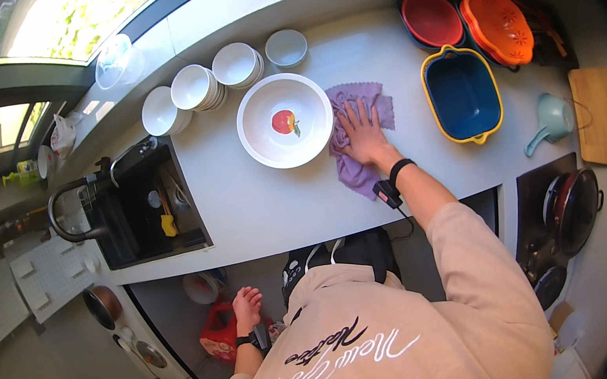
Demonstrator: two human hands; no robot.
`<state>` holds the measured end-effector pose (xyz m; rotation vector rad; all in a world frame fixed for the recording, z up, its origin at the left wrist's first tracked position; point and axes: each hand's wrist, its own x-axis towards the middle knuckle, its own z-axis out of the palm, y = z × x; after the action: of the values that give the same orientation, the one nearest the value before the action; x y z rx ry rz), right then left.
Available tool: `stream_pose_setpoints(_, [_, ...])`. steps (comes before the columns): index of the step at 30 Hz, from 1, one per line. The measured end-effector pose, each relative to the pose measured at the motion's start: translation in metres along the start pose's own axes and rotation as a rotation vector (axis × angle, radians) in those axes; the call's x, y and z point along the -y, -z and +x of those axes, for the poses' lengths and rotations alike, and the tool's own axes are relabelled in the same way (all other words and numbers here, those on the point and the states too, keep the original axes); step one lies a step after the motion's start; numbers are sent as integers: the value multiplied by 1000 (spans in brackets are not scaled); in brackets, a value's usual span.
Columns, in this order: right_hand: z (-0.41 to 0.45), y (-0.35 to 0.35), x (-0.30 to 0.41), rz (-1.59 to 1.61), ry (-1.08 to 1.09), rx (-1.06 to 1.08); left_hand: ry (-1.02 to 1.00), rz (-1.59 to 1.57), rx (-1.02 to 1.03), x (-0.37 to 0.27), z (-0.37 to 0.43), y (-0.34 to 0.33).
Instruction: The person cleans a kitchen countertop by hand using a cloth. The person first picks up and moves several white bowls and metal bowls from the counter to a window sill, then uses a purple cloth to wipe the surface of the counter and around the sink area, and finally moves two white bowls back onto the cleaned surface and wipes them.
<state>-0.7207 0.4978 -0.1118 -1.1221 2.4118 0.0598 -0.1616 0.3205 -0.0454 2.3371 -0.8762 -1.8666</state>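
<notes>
My right hand (361, 134) lies flat on a crumpled purple cloth (364, 177), fingers spread, pressing it against the white countertop (260, 214). The cloth has a zigzag edge and touches or nearly touches the right rim of a large white bowl (267, 147) with a fruit picture inside. My left hand (247, 305) hangs empty below the counter's front edge, its fingers loosely bent and slightly apart. It is nearest to a red plastic container (219, 334) in the open space under the counter.
Stacked white bowls (192, 88) and a smaller bowl (286, 48) line the back. Left is a black sink (138, 233) with a faucet (53, 208). Rightward stand a blue basin with yellow rim (461, 96), red basin (431, 20), orange basins (495, 25), light-blue ladle (554, 117) and cutting board (596, 119).
</notes>
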Motion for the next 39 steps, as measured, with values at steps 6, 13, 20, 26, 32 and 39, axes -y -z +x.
stream_pose_setpoints(6, [63, 32, -16, -23, -7, 19, 18, -143, -120, 30, -27, 12])
stream_pose_setpoints(13, [117, 47, -33, -5, -29, -28, 30, -233, -192, 52, -54, -7])
stream_pose_setpoints(20, [143, 52, -45, 28, -61, -177, -20, -231, -160, 43, -71, -24])
stream_pose_setpoints(26, [150, 56, -70, 19, -170, -196, -91, -208, -137, 39, -84, -25])
stream_pose_setpoints(32, [125, 52, -79, 98, -322, -219, -53, -146, -175, 69, -84, -13])
stream_pose_setpoints(39, [71, 26, -85, 99, -433, -262, 10, -104, -108, 83, -70, -12])
